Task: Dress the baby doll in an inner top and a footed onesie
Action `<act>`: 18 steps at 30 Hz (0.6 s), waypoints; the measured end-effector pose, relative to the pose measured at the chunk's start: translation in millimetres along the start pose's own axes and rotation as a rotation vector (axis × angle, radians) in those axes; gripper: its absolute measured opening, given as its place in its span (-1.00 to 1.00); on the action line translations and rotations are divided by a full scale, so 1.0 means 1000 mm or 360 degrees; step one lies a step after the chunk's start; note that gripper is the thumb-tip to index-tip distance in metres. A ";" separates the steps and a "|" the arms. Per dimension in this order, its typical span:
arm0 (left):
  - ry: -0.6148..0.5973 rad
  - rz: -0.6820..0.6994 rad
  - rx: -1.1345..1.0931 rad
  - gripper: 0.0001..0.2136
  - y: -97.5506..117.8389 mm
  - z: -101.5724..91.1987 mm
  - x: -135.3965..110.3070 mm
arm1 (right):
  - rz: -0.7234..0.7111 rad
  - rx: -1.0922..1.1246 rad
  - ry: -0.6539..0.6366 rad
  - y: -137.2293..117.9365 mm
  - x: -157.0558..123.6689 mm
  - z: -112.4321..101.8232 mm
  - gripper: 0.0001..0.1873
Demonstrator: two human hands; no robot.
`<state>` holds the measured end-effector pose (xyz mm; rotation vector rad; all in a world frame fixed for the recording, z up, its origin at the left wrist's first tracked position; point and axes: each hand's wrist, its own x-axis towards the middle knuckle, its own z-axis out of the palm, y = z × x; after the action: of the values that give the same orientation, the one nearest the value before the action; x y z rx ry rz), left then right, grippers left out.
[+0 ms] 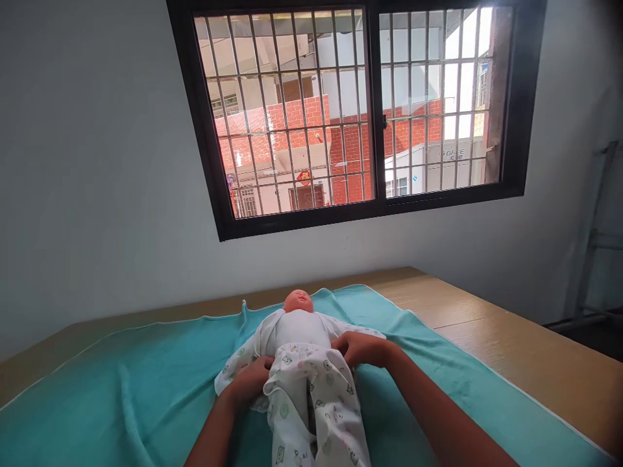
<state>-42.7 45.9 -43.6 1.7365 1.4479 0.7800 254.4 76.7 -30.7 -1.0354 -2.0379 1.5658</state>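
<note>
A baby doll [298, 302] lies on its back on a teal blanket [121, 383], head toward the wall. It wears a white top and printed white trousers [311, 395]. My left hand [249, 383] is closed on the trousers' waistband at the doll's left hip as I see it. My right hand [361, 349] grips the waistband on the other side, fingers curled into the cloth. Both forearms reach in from the bottom edge.
The blanket covers most of a wooden table [511, 344] pushed against a grey wall. A barred black-framed window [360, 110] is above. A metal rack [598, 246] stands at the far right, beyond the table's edge.
</note>
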 end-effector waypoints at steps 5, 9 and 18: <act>-0.0249 0.0009 -0.0355 -0.77 0.021 0.012 -0.006 | -0.0127 0.0400 0.0319 0.031 0.010 0.006 -0.83; -0.0194 0.0153 -0.0471 -0.81 0.035 0.016 -0.015 | -0.0162 0.0580 0.0534 0.043 0.023 0.010 -0.75; 0.0160 0.0179 -0.0622 -0.86 0.045 0.030 -0.016 | -0.0205 0.0815 0.0821 0.052 0.038 0.018 -0.64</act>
<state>3.4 21.7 -22.0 1.5027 1.1720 1.1412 233.8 98.2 -90.9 -0.9533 -1.2479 1.4501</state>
